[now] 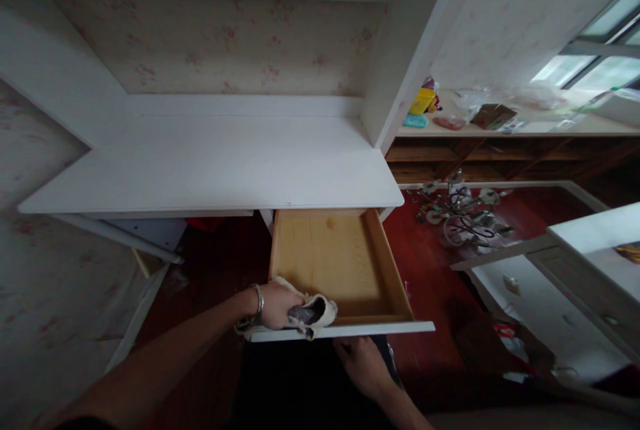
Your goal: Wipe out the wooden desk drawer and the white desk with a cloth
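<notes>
A pale wooden drawer (330, 257) is pulled out from under a white desk (240, 163). My left hand (281, 305) wears a bracelet and is closed round a crumpled cream-and-grey rag (320, 315). The rag lies over the left part of the drawer's white front, at its top edge, and partly inside the drawer. Below that front, right of its middle, my right hand (364, 365) is closed with curled fingers against the outer face. Whatever its fingers grip is hidden.
White uprights (415, 50) rise from the desk's back. A chandelier (465, 210) lies on the red floor to the right. Behind it, a long shelf unit (500, 130) carries bags and a small box. A white cabinet (560, 297) stands at the lower right.
</notes>
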`<state>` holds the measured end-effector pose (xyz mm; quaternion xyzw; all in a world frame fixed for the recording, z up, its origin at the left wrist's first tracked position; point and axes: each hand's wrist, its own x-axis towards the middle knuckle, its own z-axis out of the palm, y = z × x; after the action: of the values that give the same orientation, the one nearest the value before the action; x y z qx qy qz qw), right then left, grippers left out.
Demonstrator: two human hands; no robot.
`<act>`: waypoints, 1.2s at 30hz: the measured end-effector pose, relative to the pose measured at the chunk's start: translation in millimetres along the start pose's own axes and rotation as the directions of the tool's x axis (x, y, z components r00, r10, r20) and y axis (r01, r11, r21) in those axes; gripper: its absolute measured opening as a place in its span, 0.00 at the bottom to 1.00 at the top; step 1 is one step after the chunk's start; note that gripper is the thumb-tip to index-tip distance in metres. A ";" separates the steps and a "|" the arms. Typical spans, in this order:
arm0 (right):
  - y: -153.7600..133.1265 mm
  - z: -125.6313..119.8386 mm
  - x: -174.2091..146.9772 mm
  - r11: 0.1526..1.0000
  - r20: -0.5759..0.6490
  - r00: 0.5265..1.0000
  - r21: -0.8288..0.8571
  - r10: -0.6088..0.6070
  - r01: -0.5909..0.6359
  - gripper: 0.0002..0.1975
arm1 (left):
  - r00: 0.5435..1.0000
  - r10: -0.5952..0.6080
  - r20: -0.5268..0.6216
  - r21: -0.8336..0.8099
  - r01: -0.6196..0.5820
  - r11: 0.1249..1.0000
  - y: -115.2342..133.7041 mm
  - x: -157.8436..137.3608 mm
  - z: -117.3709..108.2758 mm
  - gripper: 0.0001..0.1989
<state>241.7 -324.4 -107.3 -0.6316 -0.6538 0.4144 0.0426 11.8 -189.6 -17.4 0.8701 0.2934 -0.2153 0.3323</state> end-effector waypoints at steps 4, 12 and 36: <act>-4.2 -0.7 -2.5 0.999 -0.011 0.999 0.008 0.038 -0.038 0.16 | 0.994 0.081 0.076 0.065 -0.086 0.994 29.7 47.8 -10.3 0.12; -2.2 2.1 -6.0 0.998 -0.051 0.999 0.057 0.011 -0.008 0.16 | 0.978 0.208 0.020 0.122 -0.209 0.970 113.2 146.5 -19.6 0.13; 6.2 8.6 -7.5 0.999 -0.084 0.996 -0.038 0.029 -0.033 0.16 | 0.765 0.541 -0.350 0.566 -0.288 0.773 27.4 247.8 -54.7 0.21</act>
<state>243.1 -336.0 -113.1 -0.6591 -0.6495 0.3756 0.0510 221.8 -76.7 -108.6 0.9929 0.0983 0.0306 0.0600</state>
